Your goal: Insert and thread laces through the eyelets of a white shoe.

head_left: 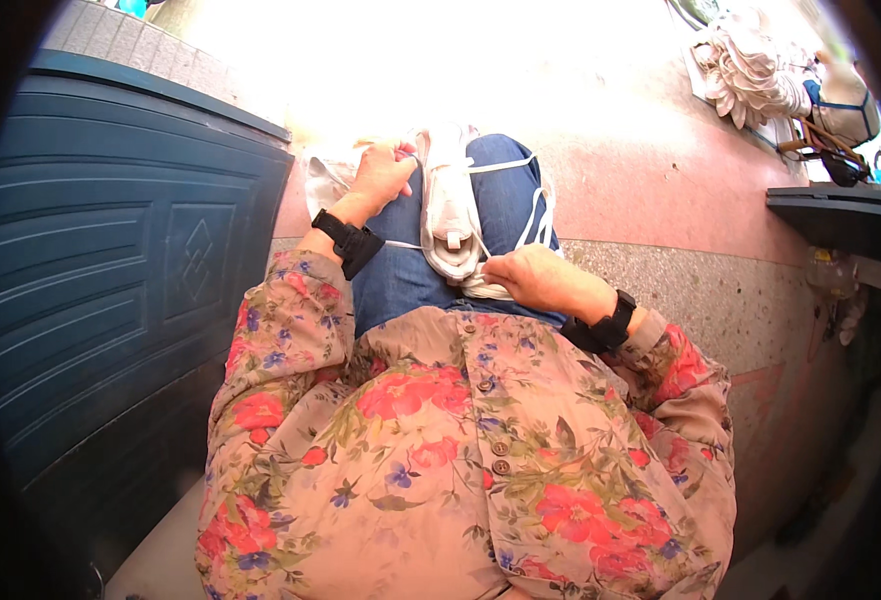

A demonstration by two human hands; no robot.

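Observation:
A white shoe (448, 200) lies lengthwise on my lap, its heel toward me. Long white laces (538, 215) trail over my right knee. My left hand (388, 170) is closed beside the left edge of the shoe, pinching what looks like a lace; the bright light blurs its fingertips. Close to the heel, my right hand (540, 278) has thumb and fingers pressed together on a lace, and a pale piece, partly hidden, lies under them. A thin white strand runs from near my left wrist to the shoe.
Blue jeans (390, 275) cover my legs. To the left stands a dark blue panelled door or cabinet (110, 220). A pile of white shoe-like pieces (750, 75) sits at the far right, near a dark ledge (835, 210). The floor (650, 205) is pink and speckled grey.

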